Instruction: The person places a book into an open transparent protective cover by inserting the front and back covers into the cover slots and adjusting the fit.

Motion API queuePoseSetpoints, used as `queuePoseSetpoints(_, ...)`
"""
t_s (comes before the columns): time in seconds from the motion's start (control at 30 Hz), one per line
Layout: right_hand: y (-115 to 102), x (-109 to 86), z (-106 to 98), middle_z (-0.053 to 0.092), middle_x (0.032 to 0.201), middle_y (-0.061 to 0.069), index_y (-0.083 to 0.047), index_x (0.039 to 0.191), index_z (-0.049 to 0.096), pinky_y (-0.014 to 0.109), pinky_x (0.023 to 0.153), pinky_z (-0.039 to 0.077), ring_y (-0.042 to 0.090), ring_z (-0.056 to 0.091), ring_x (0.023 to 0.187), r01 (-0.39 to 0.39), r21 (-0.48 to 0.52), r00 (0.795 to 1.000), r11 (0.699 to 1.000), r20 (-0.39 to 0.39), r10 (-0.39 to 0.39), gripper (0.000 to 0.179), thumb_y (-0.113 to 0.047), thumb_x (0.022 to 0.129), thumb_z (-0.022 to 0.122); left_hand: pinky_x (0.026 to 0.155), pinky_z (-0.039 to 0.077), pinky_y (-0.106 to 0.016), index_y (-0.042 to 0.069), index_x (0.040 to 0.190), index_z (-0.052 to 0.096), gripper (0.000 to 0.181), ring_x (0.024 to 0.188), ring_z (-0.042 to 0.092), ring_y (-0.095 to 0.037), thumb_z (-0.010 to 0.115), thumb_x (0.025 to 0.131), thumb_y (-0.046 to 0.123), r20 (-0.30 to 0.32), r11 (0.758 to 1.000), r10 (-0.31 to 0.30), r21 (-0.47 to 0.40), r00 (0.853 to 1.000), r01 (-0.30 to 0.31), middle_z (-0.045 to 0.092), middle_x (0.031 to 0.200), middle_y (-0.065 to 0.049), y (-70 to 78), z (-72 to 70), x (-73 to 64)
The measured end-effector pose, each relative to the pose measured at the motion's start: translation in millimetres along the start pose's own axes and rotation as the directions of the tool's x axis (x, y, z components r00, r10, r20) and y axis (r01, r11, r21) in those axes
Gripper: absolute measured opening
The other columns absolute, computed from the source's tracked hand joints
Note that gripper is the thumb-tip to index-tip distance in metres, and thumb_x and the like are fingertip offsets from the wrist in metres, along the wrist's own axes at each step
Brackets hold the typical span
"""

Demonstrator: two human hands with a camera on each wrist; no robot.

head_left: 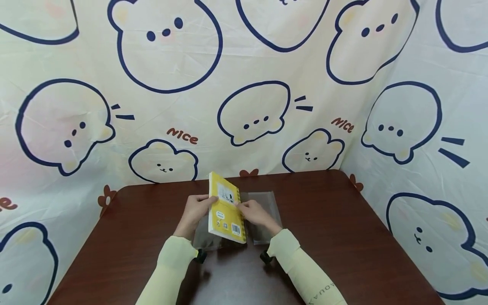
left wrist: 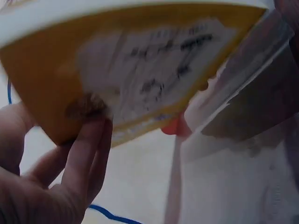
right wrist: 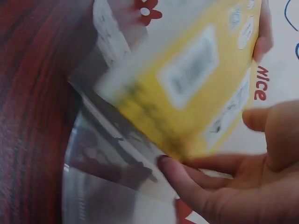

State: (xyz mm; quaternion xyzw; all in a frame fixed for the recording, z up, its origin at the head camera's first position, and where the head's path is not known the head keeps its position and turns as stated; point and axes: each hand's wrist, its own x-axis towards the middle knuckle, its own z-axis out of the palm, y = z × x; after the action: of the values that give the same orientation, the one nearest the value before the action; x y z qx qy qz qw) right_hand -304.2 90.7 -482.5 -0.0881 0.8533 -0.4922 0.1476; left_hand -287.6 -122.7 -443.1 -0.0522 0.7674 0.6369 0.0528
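Note:
A yellow book [head_left: 225,212] with a barcode and white picture panels on its cover is held tilted above the table. My left hand [head_left: 195,212] grips its left edge, thumb on the printed face; in the left wrist view, the fingers [left wrist: 84,154] press against the opposite cover. My right hand [head_left: 257,214] pinches the right edge at the spine, and the right wrist view has the thumb [right wrist: 175,172] by the book's corner. Beneath the book lies a clear plastic book cover [head_left: 267,207], spread to both sides and partly hidden by the book and hands.
The dark red-brown wooden table [head_left: 324,228] extends around the hands. A pale cloth [head_left: 251,63] printed with bear outlines hangs behind it and along the sides. Dark wrist cameras [head_left: 266,256] sit below the cuffs of both pale yellow sleeves.

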Motion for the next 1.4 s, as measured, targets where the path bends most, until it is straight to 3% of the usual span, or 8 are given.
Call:
queuePoseSetpoints(0.17, -13.3, -7.5, -11.8, 0.064, 0.095, 0.009, 0.003, 0.113, 0.067, 0.048, 0.092, 0.057, 0.028, 0.067, 0.098, 0.049, 0.118, 0.998, 0.992, 0.041, -0.054, 0.061, -0.051, 0.108, 0.040, 0.058, 0.061, -0.035, -0.003, 0.117, 0.073, 0.033, 0.074, 0.076, -0.026, 0.071, 0.094, 0.021, -0.068, 0.979, 0.154, 0.148, 0.986, -0.143, 0.075, 0.100, -0.024, 13.5, 23.3, -7.7)
queuePoseSetpoints(0.4, -36.4, -15.1, -35.4, 0.075, 0.098, 0.016, 0.004, 0.113, 0.072, 0.046, 0.082, 0.061, 0.029, 0.076, 0.090, 0.085, 0.162, 0.996, 0.983, -0.048, -0.078, 0.066, -0.055, 0.106, 0.043, 0.050, 0.052, -0.027, 0.004, 0.089, 0.082, 0.015, 0.054, 0.065, -0.012, 0.073, 0.089, 0.016, -0.034, 0.852, 0.432, 0.342, 0.901, -0.395, 0.074, 0.070, -0.007, 26.7, 66.9, -18.1)
queuePoseSetpoints(0.53, -31.0, -15.6, -43.6, 0.076, 0.082, 0.012, 0.001, 0.097, 0.077, 0.046, 0.076, 0.062, 0.026, 0.076, 0.077, 0.063, 0.106, 0.991, 0.992, -0.122, -0.050, 0.056, -0.051, 0.103, 0.055, 0.046, 0.037, -0.023, 0.003, 0.070, 0.076, 0.027, 0.044, 0.049, -0.010, 0.068, 0.093, 0.015, 0.048, 0.800, 0.499, 0.359, 0.865, -0.481, 0.062, 0.054, -0.008, 26.3, 83.7, -19.0)
queuePoseSetpoints(0.77, -10.1, -9.3, -54.6, 0.052, 0.053, -0.001, -0.002, 0.077, 0.073, 0.028, 0.050, 0.051, 0.011, 0.058, 0.051, 0.011, 0.056, 0.974, 0.998, -0.225, 0.002, 0.041, -0.029, 0.100, 0.054, 0.073, 0.060, -0.036, 0.002, 0.128, 0.070, 0.036, 0.093, 0.071, -0.025, 0.066, 0.096, 0.019, 0.189, 0.863, 0.395, 0.259, 0.899, -0.434, 0.068, 0.123, -0.016, 16.3, 92.6, -17.0)
queuePoseSetpoints(0.93, 5.4, -8.5, -60.5, 0.065, 0.070, 0.007, 0.005, 0.098, 0.074, 0.023, 0.050, 0.050, 0.014, 0.064, 0.057, -0.002, 0.112, 0.966, 0.994, -0.258, 0.031, 0.033, -0.019, 0.102, 0.052, 0.076, 0.060, -0.038, 0.003, 0.128, 0.070, 0.035, 0.098, 0.071, -0.028, 0.065, 0.097, 0.018, 0.199, 0.875, 0.346, 0.284, 0.917, -0.392, 0.070, 0.127, -0.016, 3.4, 89.3, -10.6)
queuePoseSetpoints(1.07, 18.8, -7.3, -62.6, 0.071, 0.085, 0.014, 0.006, 0.106, 0.072, 0.024, 0.053, 0.053, 0.017, 0.068, 0.063, -0.028, 0.138, 0.964, 0.990, -0.258, 0.064, 0.033, -0.019, 0.105, 0.050, 0.077, 0.058, -0.042, -0.006, 0.130, 0.065, 0.044, 0.103, 0.067, -0.034, 0.068, 0.093, 0.016, 0.170, 0.822, 0.295, 0.456, 0.940, -0.341, 0.064, 0.130, -0.024, -9.9, 80.6, -9.0)
queuePoseSetpoints(1.2, 31.5, -5.1, -64.9, 0.069, 0.082, 0.015, 0.002, 0.095, 0.071, 0.024, 0.047, 0.046, 0.018, 0.064, 0.059, -0.047, 0.127, 0.959, 0.991, -0.272, 0.080, 0.035, -0.021, 0.106, 0.048, 0.115, 0.034, -0.059, -0.009, 0.127, 0.063, 0.045, 0.139, 0.041, -0.050, 0.072, 0.091, 0.016, 0.217, 0.735, 0.246, 0.594, 0.945, -0.328, 0.058, 0.136, -0.030, -19.9, 72.6, -9.9)
queuePoseSetpoints(1.4, 44.9, -1.8, -67.1, 0.067, 0.080, 0.013, 0.002, 0.099, 0.069, 0.025, 0.046, 0.045, 0.018, 0.062, 0.058, -0.007, 0.095, 0.965, 0.995, -0.259, 0.032, 0.035, -0.020, 0.110, 0.043, 0.120, 0.015, -0.067, -0.011, 0.148, 0.043, 0.077, 0.150, 0.010, -0.057, 0.079, 0.089, 0.025, 0.228, 0.709, 0.059, 0.675, 0.972, -0.202, 0.025, 0.160, -0.036, -29.9, 66.2, -15.2)
